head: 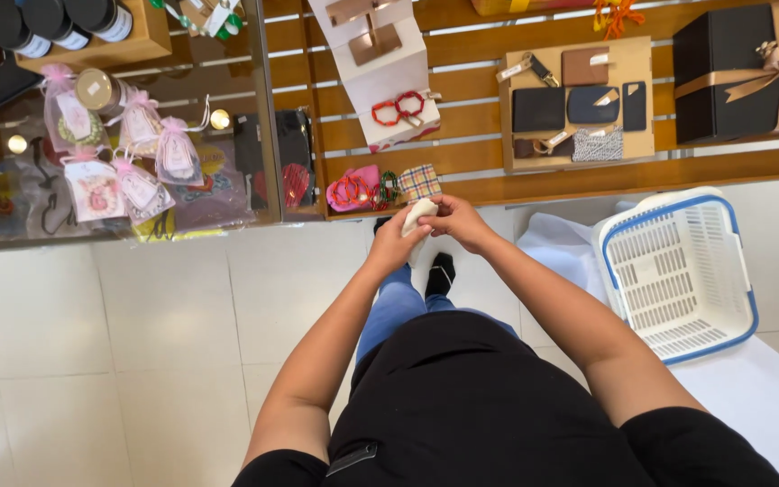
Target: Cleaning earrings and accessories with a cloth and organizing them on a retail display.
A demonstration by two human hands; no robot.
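Observation:
Both my hands meet in front of me, just below the edge of a wooden slatted shelf (534, 185). My left hand (396, 240) grips a small cream-white soft item (417, 216), holding its lower part. My right hand (458, 220) pinches the same item from the right side at its top. Just above my hands, on the shelf edge, lie a pink pouch with red and green bead bracelets (353, 190) and a small plaid pouch (419, 181).
A white basket with blue rim (678, 271) sits on a white surface at the right. A glass case (119, 135) with pink gift bags stands at the left. On the shelf are a tray of leather goods (577, 104), a black ribboned box (746, 68) and a white box with red rings (394, 99).

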